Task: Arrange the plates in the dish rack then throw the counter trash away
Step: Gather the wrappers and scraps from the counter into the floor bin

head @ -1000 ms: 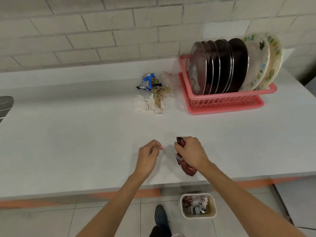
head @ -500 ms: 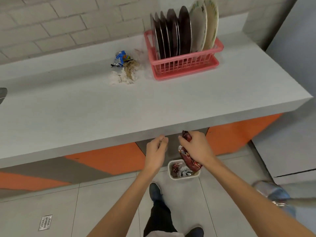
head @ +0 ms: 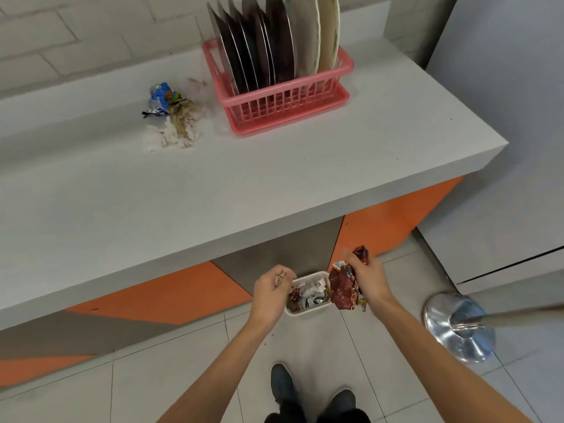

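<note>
A crumpled blue foil wrapper [head: 161,97] lies toward the back edge of the pale grey worktop [head: 305,178], touching a heap of stained, crumpled white tissue paper [head: 178,129] just in front of it. Just right of this heap stands a pink slatted plastic dish rack [head: 283,105], nearer the worktop's back right corner. Dark round metal plates [head: 253,56] stand on edge in a close row at its left end. Two pale patterned plates [head: 317,41] stand on edge at its right end.

Below the worktop's front edge, over the tiled floor [head: 152,392], the left hand [head: 271,296] has its fingers curled and pinches a small pale paper scrap [head: 280,277]. It is held at the left rim of a small white rectangular bin [head: 306,312]. The bin stands on the floor by the grey panel under the worktop and holds wrappers and paper bits. A pair of dark shoes [head: 282,383] shows on the floor between the two forearms.

At the bin's right rim, the right hand [head: 370,282] has its fingers clenched round a crumpled dark red foil wrapper [head: 343,290], which hangs from the grip over that rim. The hands are apart, with the bin showing between them.

Farther right on the floor is a shiny, blurred metal dome-shaped base [head: 457,331] with a pole.
</note>
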### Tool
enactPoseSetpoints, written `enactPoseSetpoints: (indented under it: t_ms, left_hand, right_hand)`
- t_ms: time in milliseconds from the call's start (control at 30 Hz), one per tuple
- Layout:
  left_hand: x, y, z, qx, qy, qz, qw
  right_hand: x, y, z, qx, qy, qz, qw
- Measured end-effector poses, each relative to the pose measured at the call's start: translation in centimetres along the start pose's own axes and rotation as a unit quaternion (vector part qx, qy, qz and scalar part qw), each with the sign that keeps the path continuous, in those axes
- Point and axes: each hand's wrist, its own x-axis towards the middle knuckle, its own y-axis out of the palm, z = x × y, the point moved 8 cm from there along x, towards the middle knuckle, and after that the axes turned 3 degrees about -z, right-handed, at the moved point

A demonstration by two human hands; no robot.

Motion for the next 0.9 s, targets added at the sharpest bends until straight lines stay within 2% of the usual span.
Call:
enactPoseSetpoints:
  t_ms: [167, 333, 467, 600, 733, 833, 900]
  left_hand:
    - [2.7, 1.9, 3.7, 0.021, -0.002, 0.011, 1.0]
    - [6.0, 5.8, 9.0, 0.031, -0.002, 0.044, 0.999]
    - [10.1, 9.6, 16.2, 0.037, -0.023, 0.059, 0.997]
    - [15.4, 12.9, 24.1, 0.06, -0.027, 0.039, 0.997]
    - [20.9, 16.5, 33.0, 0.033, -0.037, 0.026, 0.998]
    - [24.1, 19.2, 40.3, -0.034, -0.065, 0.023, 0.997]
    - [25.7, 21.0, 44.0, -0.062, -0.072, 0.031, 0.995]
  right_hand:
    - [3.4, 0.1, -5.4, 0.027, 0.043, -0.043, 0.998]
    - [8.8, 0.8, -11.3, 0.019, 0.033, -0.061, 0.997]
    - [14.4, 1.8, -17.3, -0.01, 0.004, -0.069, 0.998]
    - [20.2, 4.6, -23.7, -0.068, -0.061, -0.045, 0.995]
    - [26.0, 9.1, -30.2, -0.157, -0.151, -0.013, 0.976]
    - [29.8, 12.8, -36.1, -0.244, -0.21, 0.011, 0.947]
    - [31.2, 14.9, -39.0, -0.313, -0.278, 0.023, 0.908]
